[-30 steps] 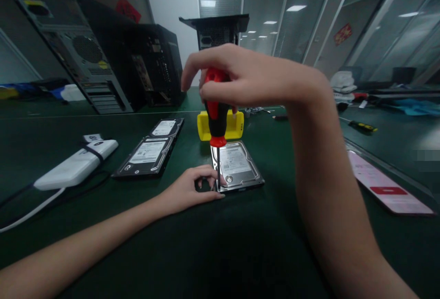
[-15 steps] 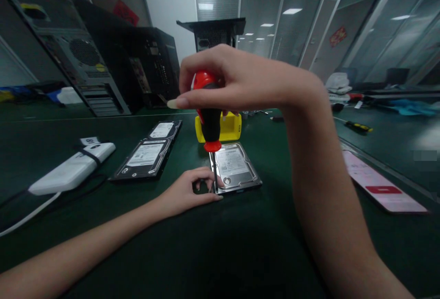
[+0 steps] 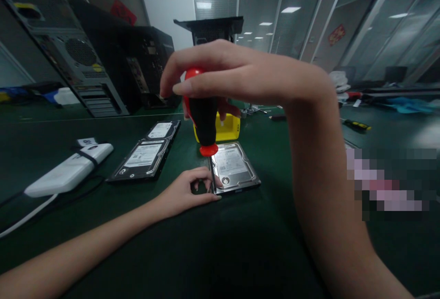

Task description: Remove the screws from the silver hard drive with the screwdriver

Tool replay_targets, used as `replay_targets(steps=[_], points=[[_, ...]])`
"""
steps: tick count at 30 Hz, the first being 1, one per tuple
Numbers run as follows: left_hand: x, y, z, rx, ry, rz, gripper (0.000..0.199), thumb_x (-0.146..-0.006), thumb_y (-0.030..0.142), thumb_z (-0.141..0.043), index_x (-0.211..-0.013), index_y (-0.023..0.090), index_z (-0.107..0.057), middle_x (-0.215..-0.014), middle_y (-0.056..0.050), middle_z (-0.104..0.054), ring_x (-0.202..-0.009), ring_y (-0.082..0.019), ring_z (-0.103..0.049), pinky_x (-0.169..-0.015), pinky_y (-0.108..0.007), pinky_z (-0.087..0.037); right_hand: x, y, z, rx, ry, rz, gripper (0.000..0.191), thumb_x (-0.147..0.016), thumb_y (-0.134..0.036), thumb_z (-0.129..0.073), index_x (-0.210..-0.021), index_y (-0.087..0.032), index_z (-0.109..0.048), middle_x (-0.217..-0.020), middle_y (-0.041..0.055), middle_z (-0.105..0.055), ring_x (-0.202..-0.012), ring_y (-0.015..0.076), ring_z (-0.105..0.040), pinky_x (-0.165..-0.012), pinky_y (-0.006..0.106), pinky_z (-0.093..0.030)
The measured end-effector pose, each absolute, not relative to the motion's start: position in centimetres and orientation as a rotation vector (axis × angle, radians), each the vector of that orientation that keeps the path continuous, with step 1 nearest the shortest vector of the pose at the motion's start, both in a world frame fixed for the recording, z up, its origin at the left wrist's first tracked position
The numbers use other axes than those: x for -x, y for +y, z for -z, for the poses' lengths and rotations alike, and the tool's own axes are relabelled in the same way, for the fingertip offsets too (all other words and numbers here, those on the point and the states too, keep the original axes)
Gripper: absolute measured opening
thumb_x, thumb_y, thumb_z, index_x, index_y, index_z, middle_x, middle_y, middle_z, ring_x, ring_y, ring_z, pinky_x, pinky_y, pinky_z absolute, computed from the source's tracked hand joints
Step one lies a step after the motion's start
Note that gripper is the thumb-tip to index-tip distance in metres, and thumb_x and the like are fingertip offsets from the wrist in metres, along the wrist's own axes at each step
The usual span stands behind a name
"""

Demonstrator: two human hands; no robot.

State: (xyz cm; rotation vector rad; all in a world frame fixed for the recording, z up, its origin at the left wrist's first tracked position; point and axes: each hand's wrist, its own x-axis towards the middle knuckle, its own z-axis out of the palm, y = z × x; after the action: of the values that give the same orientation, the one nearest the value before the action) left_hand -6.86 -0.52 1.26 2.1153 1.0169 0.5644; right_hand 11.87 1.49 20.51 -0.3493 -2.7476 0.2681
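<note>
My right hand (image 3: 223, 72) is wrapped over the top of a red and black screwdriver (image 3: 203, 122), which points down with its handle leaning slightly left. Its shaft runs down toward the near left corner of a hard drive (image 3: 237, 163); I cannot tell whether the tip touches a screw there. The drive lies flat with its white label up. My left hand (image 3: 187, 193) rests on the table, thumb and fingers closed on that same corner. Part of a yellow tray (image 3: 228, 127) shows behind the screwdriver.
Two more hard drives (image 3: 142, 157) lie to the left, beside a white power strip (image 3: 70, 170) with cables. Computer cases (image 3: 82, 60) stand at the back left. On the right are a yellow and black screwdriver (image 3: 356, 125) and a pixelated pink shape (image 3: 381, 182).
My right hand has shifted left and its index finger has loosened around the handle top. The screwdriver handle has tipped slightly left. My left hand and the drive stay put.
</note>
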Motion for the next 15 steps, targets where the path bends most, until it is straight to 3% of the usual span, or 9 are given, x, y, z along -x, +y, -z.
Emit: replay_targets(steps=[3,9,15], points=[[6.91,-0.50,-1.08,-2.121,1.023,-0.565,0.023,-0.082,0.037,-0.071,-0.094,0.017,-0.067,-0.096,-0.003,-0.067,-0.078,-0.016,-0.055,-0.069,-0.028,-0.041,-11.98,1.63,-20.45,0.301,-2.762,-0.210,0.028,-0.100,-0.018,-0.045,-0.116,-0.004,-0.062,-0.104,0.0013,-0.061,-0.091,0.0044,-0.056,-0.078,0.014,-0.046],[6.86,-0.53,-1.27,-2.122,1.032,-0.561,0.024,-0.081,0.039,-0.070,-0.093,0.018,-0.067,-0.095,-0.003,-0.066,-0.076,-0.015,-0.055,-0.067,-0.027,-0.041,-12.28,1.56,-20.38,0.347,-2.742,-0.231,0.028,-0.098,-0.026,-0.049,-0.111,-0.007,-0.065,-0.089,-0.0036,-0.060,-0.069,0.0004,-0.054,-0.055,0.009,-0.042],[6.76,-0.60,-1.59,-2.110,1.026,-0.554,0.027,-0.081,0.039,-0.071,-0.097,0.017,-0.069,-0.093,-0.003,-0.064,-0.078,-0.016,-0.055,-0.068,-0.028,-0.040,-12.42,1.48,-20.40,0.386,-2.723,-0.256,0.026,-0.096,-0.027,-0.055,-0.107,-0.008,-0.068,-0.094,-0.0010,-0.063,-0.075,0.0003,-0.058,-0.054,0.006,-0.042]])
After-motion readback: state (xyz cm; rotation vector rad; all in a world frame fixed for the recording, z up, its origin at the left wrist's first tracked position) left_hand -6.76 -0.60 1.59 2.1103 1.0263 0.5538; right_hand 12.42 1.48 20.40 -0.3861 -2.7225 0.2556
